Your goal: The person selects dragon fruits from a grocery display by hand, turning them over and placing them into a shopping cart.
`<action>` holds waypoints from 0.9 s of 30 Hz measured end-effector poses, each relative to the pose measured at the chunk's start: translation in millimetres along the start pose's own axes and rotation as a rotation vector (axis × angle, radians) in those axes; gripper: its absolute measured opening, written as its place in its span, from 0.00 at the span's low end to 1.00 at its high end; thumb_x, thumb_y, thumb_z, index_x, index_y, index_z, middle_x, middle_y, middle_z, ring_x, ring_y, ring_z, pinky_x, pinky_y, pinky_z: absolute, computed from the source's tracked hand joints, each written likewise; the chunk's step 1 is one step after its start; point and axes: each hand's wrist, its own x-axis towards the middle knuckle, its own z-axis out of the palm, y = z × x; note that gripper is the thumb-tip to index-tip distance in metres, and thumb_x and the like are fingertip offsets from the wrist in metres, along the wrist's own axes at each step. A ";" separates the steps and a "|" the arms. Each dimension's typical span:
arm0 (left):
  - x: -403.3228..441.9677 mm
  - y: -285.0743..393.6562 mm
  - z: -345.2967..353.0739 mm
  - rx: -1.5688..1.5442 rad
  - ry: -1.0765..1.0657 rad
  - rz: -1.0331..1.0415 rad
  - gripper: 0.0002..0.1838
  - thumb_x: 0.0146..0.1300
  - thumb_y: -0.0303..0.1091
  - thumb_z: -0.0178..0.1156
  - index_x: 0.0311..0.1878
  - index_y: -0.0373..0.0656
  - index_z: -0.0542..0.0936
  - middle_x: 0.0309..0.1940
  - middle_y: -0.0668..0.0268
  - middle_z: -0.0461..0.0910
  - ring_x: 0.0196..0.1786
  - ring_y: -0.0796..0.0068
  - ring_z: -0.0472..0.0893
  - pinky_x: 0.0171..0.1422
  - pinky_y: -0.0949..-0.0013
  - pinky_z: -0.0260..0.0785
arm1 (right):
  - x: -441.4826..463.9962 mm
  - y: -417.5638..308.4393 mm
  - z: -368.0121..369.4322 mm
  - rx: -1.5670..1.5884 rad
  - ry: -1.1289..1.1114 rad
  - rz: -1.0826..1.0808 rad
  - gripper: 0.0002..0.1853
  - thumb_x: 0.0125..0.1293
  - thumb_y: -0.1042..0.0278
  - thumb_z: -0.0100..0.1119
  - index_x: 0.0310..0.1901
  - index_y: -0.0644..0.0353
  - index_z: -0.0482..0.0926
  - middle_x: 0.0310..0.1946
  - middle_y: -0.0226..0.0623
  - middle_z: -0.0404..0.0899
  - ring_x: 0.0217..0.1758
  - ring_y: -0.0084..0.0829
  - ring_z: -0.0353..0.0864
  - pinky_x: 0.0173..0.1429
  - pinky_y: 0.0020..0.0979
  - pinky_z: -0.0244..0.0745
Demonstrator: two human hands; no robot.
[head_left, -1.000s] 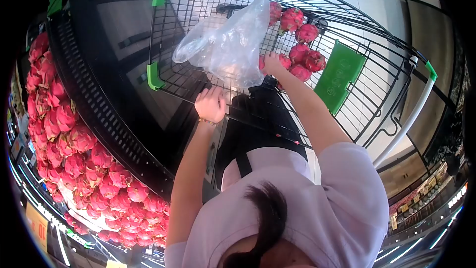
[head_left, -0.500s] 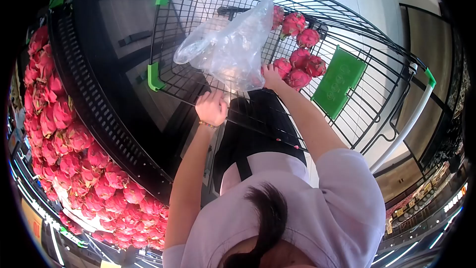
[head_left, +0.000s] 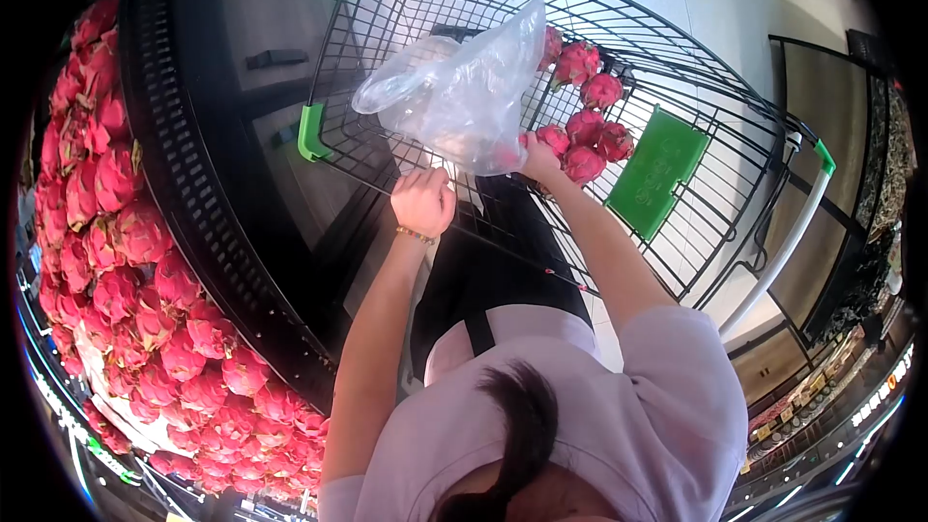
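A shopping cart (head_left: 340,176) with black wire sides and green corners stands before me. My left hand (head_left: 423,201) is closed in a fist around its near top rim, just left of the plastic bag. Inside the cart, a clear plastic bag (head_left: 469,101) stands puffed up. My right hand (head_left: 541,159) reaches in at the bag's right side, its fingertips partly behind the plastic. A pink patch, apparently a dragon fruit (head_left: 508,156), shows through the bag at those fingers. Several loose dragon fruits (head_left: 584,163) lie right beside this hand, with more (head_left: 577,64) farther back.
On the left, a black display stand (head_left: 208,184) borders a big heap of dragon fruits (head_left: 145,295). A green panel (head_left: 657,172) and the cart's pale handle bar (head_left: 778,256) are at right. Wooden shelving (head_left: 822,145) rises beyond it.
The pink fruit at my right fingertips now shows lower and farther inside the bag. My left hand stays on the rim. The whole view has shifted slightly.
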 end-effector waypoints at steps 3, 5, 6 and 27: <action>-7.2 -1.3 -0.1 -0.022 0.029 -0.011 0.02 0.48 0.30 0.51 0.24 0.46 0.73 0.21 0.67 0.74 0.28 0.64 0.74 0.33 0.62 0.63 | -38.7 6.2 -8.4 0.278 0.160 0.096 0.50 0.41 0.47 0.72 0.62 0.60 0.56 0.47 0.53 0.74 0.51 0.46 0.77 0.56 0.39 0.70; -11.2 -1.5 -2.5 -0.031 0.062 -0.003 0.02 0.48 0.31 0.51 0.24 0.46 0.73 0.20 0.67 0.74 0.27 0.64 0.74 0.33 0.62 0.64 | -61.8 18.5 -7.2 0.443 0.306 0.085 0.50 0.42 0.48 0.72 0.63 0.61 0.55 0.48 0.51 0.73 0.52 0.43 0.76 0.57 0.36 0.70; -11.4 -2.9 -3.4 -0.033 0.084 0.004 0.02 0.49 0.31 0.51 0.24 0.46 0.73 0.20 0.67 0.74 0.27 0.63 0.74 0.34 0.62 0.64 | -72.5 22.1 -7.5 0.527 0.384 0.071 0.50 0.43 0.48 0.72 0.63 0.62 0.54 0.49 0.49 0.72 0.53 0.42 0.75 0.57 0.35 0.70; -183.1 57.4 -241.3 -1.441 -0.070 0.162 0.61 0.43 0.28 0.73 0.73 0.48 0.39 0.71 0.56 0.46 0.72 0.69 0.50 0.71 0.65 0.50 | -397.8 -220.8 25.3 1.492 -0.867 -0.875 0.48 0.45 0.42 0.68 0.67 0.49 0.57 0.67 0.36 0.56 0.69 0.42 0.58 0.68 0.48 0.58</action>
